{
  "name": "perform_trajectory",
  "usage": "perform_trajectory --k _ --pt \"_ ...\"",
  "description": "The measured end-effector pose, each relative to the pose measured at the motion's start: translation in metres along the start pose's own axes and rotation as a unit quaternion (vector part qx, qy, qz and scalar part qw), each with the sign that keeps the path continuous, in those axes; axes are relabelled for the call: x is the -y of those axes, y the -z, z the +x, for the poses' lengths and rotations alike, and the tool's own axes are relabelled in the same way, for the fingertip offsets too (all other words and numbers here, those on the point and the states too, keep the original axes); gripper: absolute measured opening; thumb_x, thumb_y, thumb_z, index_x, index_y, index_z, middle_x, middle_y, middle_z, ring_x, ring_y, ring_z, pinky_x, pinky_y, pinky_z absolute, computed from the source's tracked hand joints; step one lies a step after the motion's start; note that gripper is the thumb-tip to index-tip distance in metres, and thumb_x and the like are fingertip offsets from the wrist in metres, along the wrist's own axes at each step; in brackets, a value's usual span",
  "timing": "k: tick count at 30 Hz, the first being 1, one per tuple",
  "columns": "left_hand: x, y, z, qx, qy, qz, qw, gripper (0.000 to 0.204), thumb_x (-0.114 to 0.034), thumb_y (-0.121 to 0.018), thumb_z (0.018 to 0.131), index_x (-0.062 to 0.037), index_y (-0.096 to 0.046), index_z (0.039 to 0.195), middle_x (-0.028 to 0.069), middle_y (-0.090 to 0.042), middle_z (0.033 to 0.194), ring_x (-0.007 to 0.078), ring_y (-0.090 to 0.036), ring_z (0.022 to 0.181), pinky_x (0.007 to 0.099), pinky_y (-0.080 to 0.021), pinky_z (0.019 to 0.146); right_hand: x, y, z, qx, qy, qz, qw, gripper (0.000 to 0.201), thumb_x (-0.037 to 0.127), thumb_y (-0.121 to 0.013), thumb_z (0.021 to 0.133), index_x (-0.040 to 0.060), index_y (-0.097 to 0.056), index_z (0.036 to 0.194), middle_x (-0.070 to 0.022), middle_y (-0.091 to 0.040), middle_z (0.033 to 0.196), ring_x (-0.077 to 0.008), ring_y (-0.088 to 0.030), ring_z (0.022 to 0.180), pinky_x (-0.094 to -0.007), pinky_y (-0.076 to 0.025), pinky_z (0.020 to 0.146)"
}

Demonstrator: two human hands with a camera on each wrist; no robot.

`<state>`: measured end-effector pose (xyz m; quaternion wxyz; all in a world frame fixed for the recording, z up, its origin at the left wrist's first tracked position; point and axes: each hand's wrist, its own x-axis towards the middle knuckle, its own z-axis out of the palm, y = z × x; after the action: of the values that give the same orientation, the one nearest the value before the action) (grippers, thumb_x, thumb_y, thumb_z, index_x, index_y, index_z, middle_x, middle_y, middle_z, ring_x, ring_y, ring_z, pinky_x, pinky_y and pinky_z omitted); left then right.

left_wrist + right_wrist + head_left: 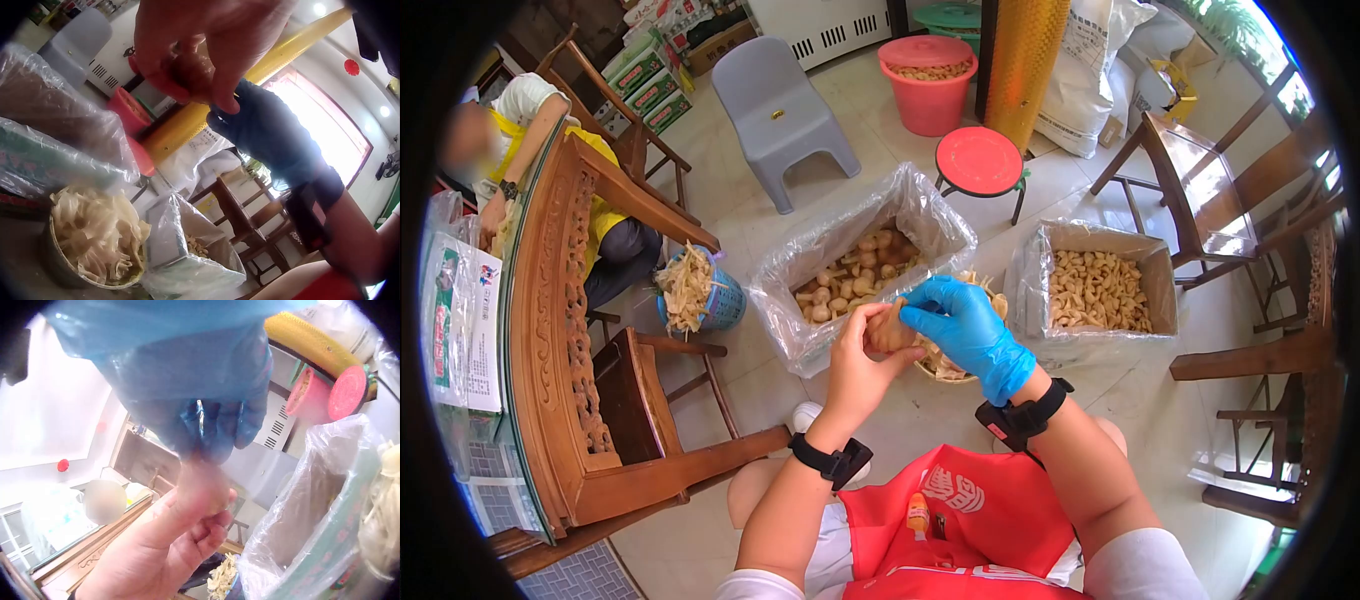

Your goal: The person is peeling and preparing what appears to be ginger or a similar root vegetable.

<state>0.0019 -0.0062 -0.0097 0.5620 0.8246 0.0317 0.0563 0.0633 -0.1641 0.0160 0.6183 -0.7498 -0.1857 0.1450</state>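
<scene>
My bare left hand (858, 362) grips a pale brown, bulb-shaped vegetable (886, 330) between thumb and fingers, held up in front of me. My right hand (965, 325) wears a blue glove, its curled fingers at the bulb's upper end. A thin shiny metal tool (200, 417) shows between the gloved fingers; the rest of it is hidden. Under the hands stands a round basket (53, 240) heaped with pale peel strips (97, 228). Ahead, a plastic-lined box (775, 275) contains many whole bulbs (865, 265).
A second lined box (1030, 290) at right holds smaller pale pieces (1100, 290). A blue basket (722, 298) of peel stands at left. Around are a grey chair (785, 110), red stool (980, 160), pink bucket (925, 105) and wooden chairs (1200, 195). Another person (525, 100) sits at the table.
</scene>
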Motion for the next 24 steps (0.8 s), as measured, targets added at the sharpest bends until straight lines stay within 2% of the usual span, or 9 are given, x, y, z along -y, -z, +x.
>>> perform_trajectory --k 5,7,8,10,13,15,18,22,24 --pt "-0.003 0.000 0.001 0.016 0.011 -0.079 0.997 0.055 -0.014 -0.081 0.068 -0.0020 -0.050 0.112 0.0095 -0.060 0.106 0.0172 -0.060 0.092 0.0287 -0.049 0.081 -0.009 -0.002 0.002 -0.024 -0.046 0.065 0.997 0.019 0.012 -0.064 0.081 -0.0025 -0.063 0.094 -0.0060 -0.061 0.081 -0.0122 -0.055 0.073 -0.0280 -0.047 0.068" --pt "-0.003 0.000 0.001 0.061 0.050 -0.184 0.980 0.052 -0.009 -0.075 0.076 -0.0028 -0.047 0.120 0.0071 -0.054 0.116 0.0140 -0.054 0.104 0.0281 -0.046 0.088 -0.008 -0.001 0.003 -0.029 -0.062 0.074 0.995 0.019 0.013 -0.063 0.082 -0.0032 -0.062 0.091 -0.0082 -0.060 0.082 -0.0142 -0.055 0.072 -0.0291 -0.047 0.067" --pt "-0.004 0.000 0.002 0.061 0.051 -0.184 0.980 0.052 -0.009 -0.075 0.076 -0.0028 -0.047 0.120 0.0071 -0.054 0.116 0.0140 -0.054 0.104 0.0281 -0.046 0.088 -0.007 0.001 0.004 -0.025 -0.066 0.091 0.993 0.018 0.013 -0.063 0.082 -0.0027 -0.062 0.090 -0.0069 -0.060 0.081 -0.0135 -0.054 0.072 -0.0289 -0.047 0.067" --pt "-0.007 0.000 0.003 0.047 0.059 -0.254 0.964 0.047 -0.015 -0.070 0.082 -0.0032 -0.048 0.121 0.0073 -0.055 0.114 0.0145 -0.056 0.101 0.0280 -0.046 0.088 -0.007 0.001 0.004 -0.022 -0.070 0.108 0.991 0.017 0.014 -0.063 0.082 -0.0022 -0.062 0.090 -0.0056 -0.059 0.081 -0.0128 -0.054 0.073 -0.0287 -0.046 0.067" --pt "-0.013 0.005 0.005 0.057 0.084 -0.271 0.957 0.046 -0.019 -0.066 0.085 -0.0038 -0.047 0.124 0.0064 -0.053 0.118 0.0137 -0.053 0.106 0.0273 -0.044 0.090 -0.006 0.000 0.004 -0.016 -0.067 0.131 0.989 0.016 0.014 -0.063 0.083 -0.0004 -0.061 0.090 -0.0030 -0.059 0.082 -0.0112 -0.053 0.076 -0.0271 -0.045 0.070" --pt "-0.017 0.005 0.005 0.057 0.087 -0.289 0.952 0.045 -0.020 -0.066 0.086 -0.0036 -0.047 0.124 0.0059 -0.053 0.118 0.0136 -0.053 0.106 0.0273 -0.044 0.090 -0.001 -0.001 0.003 -0.036 -0.118 0.260 0.958 0.014 0.015 -0.063 0.084 0.0025 -0.062 0.092 -0.0013 -0.059 0.082 -0.0108 -0.053 0.078 -0.0259 -0.044 0.074" --pt "-0.018 0.006 0.005 0.061 0.099 -0.323 0.939 0.045 -0.021 -0.065 0.087 -0.0034 -0.046 0.125 0.0052 -0.053 0.119 0.0133 -0.051 0.108 0.0278 -0.042 0.092 -0.007 0.000 0.003 -0.018 -0.154 0.344 0.926 0.012 0.014 -0.063 0.085 0.0054 -0.062 0.093 -0.0006 -0.060 0.084 -0.0106 -0.054 0.080 -0.0255 -0.043 0.076" --pt "-0.013 0.007 0.005 0.076 0.127 -0.379 0.914 0.048 -0.021 -0.060 0.089 -0.0033 -0.041 0.130 0.0055 -0.049 0.126 0.0169 -0.047 0.115 0.0316 -0.036 0.098 -0.011 0.001 0.002 -0.012 -0.173 0.404 0.898 0.012 0.015 -0.061 0.086 0.0069 -0.063 0.094 -0.0010 -0.061 0.089 -0.0106 -0.055 0.082 -0.0256 -0.044 0.078" --pt "-0.014 0.008 0.005 0.081 0.130 -0.407 0.901 0.047 -0.020 -0.058 0.090 -0.0035 -0.041 0.131 0.0058 -0.049 0.126 0.0175 -0.047 0.115 0.0324 -0.036 0.098 -0.018 0.002 0.003 0.047 -0.156 0.487 0.858 0.013 0.018 -0.060 0.087 0.0069 -0.063 0.094 -0.0017 -0.062 0.094 -0.0104 -0.055 0.083 -0.0251 -0.044 0.080"
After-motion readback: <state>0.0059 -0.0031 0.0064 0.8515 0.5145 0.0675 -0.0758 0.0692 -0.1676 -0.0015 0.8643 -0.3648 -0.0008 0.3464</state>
